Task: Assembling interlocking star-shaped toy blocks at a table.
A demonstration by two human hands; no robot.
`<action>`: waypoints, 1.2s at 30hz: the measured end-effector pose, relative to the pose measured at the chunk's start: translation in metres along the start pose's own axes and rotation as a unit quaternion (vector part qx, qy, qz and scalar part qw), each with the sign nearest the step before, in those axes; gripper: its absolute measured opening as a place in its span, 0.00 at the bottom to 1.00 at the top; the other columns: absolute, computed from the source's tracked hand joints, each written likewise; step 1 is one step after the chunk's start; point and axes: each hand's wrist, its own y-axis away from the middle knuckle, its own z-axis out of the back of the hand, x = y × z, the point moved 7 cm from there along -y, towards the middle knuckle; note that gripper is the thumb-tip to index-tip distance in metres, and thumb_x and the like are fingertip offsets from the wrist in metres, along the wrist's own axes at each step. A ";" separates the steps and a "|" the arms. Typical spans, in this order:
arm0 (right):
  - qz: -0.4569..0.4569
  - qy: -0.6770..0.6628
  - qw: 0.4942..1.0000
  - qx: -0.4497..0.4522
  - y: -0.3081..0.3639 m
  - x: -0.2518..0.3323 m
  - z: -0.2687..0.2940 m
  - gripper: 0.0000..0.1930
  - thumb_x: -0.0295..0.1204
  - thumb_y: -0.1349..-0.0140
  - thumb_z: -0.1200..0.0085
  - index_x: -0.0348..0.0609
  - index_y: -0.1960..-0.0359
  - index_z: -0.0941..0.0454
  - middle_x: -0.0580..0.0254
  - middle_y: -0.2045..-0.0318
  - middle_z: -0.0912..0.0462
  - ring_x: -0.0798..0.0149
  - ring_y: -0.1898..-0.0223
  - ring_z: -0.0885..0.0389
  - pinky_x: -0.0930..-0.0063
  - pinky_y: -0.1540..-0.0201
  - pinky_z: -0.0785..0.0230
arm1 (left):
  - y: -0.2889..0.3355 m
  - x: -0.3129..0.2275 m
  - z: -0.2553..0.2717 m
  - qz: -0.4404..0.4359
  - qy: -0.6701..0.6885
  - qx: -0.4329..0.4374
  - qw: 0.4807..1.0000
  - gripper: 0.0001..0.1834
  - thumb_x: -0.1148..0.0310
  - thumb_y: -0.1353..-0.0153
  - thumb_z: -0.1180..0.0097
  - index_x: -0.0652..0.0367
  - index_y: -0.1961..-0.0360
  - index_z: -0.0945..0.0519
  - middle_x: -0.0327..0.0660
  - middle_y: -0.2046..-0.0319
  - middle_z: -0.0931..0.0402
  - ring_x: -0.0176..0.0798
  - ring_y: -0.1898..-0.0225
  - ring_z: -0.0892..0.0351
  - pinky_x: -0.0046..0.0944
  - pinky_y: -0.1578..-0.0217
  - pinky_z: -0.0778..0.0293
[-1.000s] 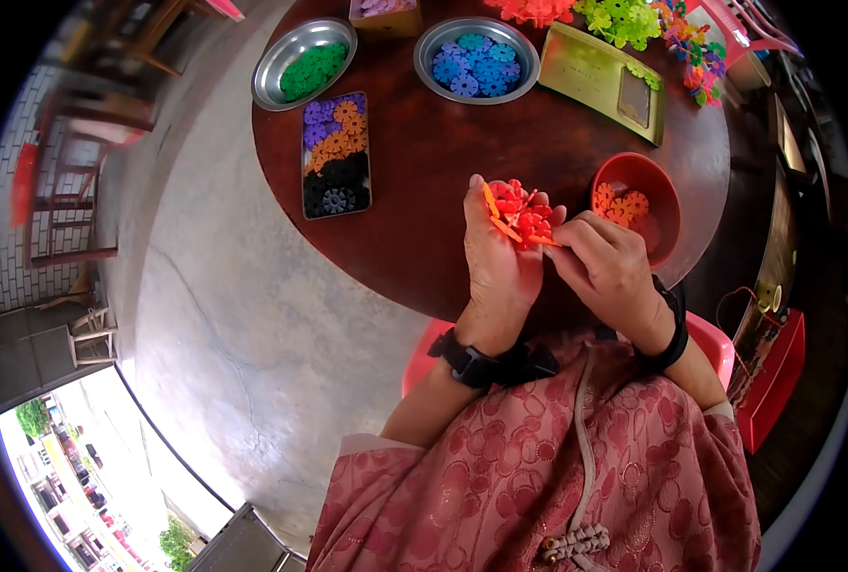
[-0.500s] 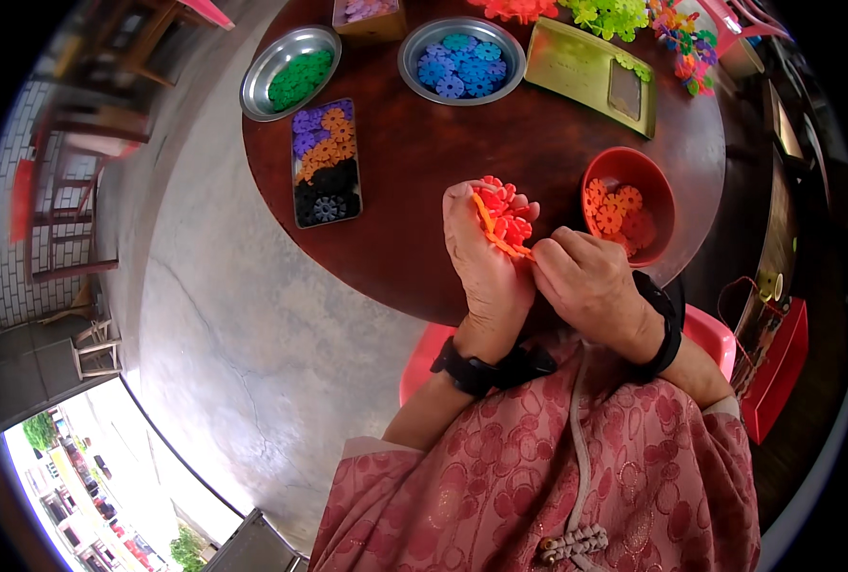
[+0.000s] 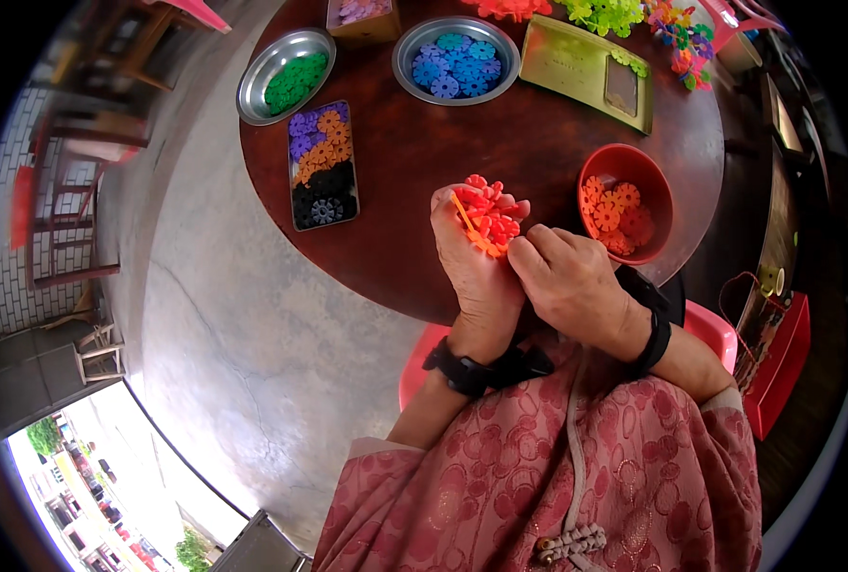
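My left hand (image 3: 474,267) is wrapped round a cluster of interlocking plastic flower discs (image 3: 486,217), red inside with orange pieces along its near and left edge. The thumb presses on its left side. Close against the cluster's lower right, my right hand (image 3: 572,276) is closed in a pinch, and its fingertips touch or nearly touch the orange edge. Whatever lies between those fingertips is hidden. Just beyond the right hand stands a red bowl (image 3: 667,205) with loose orange flower discs (image 3: 615,214) in it.
On the round brown table (image 3: 414,172) are a tin (image 3: 355,214) of purple, orange and black discs, a metal bowl (image 3: 243,100) of green discs, another metal bowl (image 3: 400,71) of blue ones, and a yellow-green tray (image 3: 572,81). Finished-looking disc clusters (image 3: 605,14) sit at the far edge.
Both hands and the cluster have shifted slightly left. The cluster has turned a little in my left hand, and its orange edge looks different.
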 end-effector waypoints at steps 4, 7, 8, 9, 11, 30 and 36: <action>0.005 -0.007 1.000 -0.011 -0.001 -0.003 -0.001 0.06 0.24 0.54 0.50 0.41 0.74 0.33 0.60 0.77 0.30 0.63 0.78 0.26 0.71 0.80 0.31 | 0.002 -0.008 -0.013 0.044 0.034 -0.084 0.995 0.14 0.55 0.34 0.61 0.55 0.64 0.33 0.40 0.71 0.27 0.40 0.68 0.25 0.44 0.60 0.25; -0.001 -0.029 1.000 -0.012 -0.006 -0.006 0.001 0.06 0.24 0.53 0.50 0.41 0.74 0.33 0.60 0.77 0.30 0.62 0.78 0.25 0.70 0.79 0.30 | -0.001 -0.008 -0.009 0.013 -0.012 -0.074 0.997 0.13 0.56 0.34 0.61 0.55 0.63 0.33 0.40 0.70 0.28 0.38 0.67 0.26 0.43 0.60 0.26; 0.000 -0.028 1.000 -0.014 -0.007 -0.009 0.002 0.06 0.24 0.53 0.50 0.41 0.74 0.33 0.60 0.77 0.30 0.62 0.78 0.25 0.70 0.79 0.30 | -0.003 -0.005 -0.006 0.012 -0.012 -0.072 0.997 0.13 0.56 0.34 0.61 0.55 0.63 0.33 0.40 0.70 0.28 0.38 0.67 0.26 0.43 0.60 0.26; -0.003 -0.045 0.999 -0.017 -0.007 -0.015 0.000 0.06 0.23 0.53 0.50 0.41 0.73 0.33 0.60 0.77 0.30 0.61 0.77 0.25 0.69 0.79 0.30 | -0.004 -0.011 -0.006 -0.056 -0.121 -0.044 0.990 0.12 0.62 0.36 0.55 0.57 0.58 0.35 0.41 0.64 0.29 0.39 0.64 0.25 0.44 0.58 0.24; 0.001 -0.058 0.998 -0.026 -0.008 -0.021 0.003 0.06 0.23 0.53 0.50 0.41 0.73 0.32 0.60 0.77 0.30 0.61 0.77 0.24 0.69 0.79 0.30 | -0.006 -0.019 -0.009 -0.133 -0.225 -0.014 0.965 0.16 0.67 0.38 0.49 0.59 0.52 0.38 0.43 0.59 0.30 0.41 0.61 0.25 0.46 0.57 0.22; 0.023 0.083 0.994 0.070 0.001 0.004 -0.002 0.04 0.28 0.48 0.54 0.42 0.74 0.30 0.59 0.78 0.24 0.62 0.79 0.22 0.69 0.79 0.29 | -0.005 0.012 0.002 0.111 0.093 -0.098 0.985 0.13 0.57 0.40 0.53 0.56 0.68 0.29 0.42 0.73 0.27 0.40 0.71 0.26 0.45 0.65 0.24; 0.017 0.105 0.989 0.100 -0.003 0.000 -0.004 0.05 0.29 0.47 0.54 0.42 0.74 0.29 0.57 0.77 0.23 0.61 0.78 0.20 0.69 0.78 0.27 | -0.010 0.021 0.005 0.120 0.104 -0.083 0.984 0.14 0.56 0.40 0.54 0.56 0.66 0.28 0.41 0.72 0.27 0.41 0.71 0.26 0.45 0.64 0.26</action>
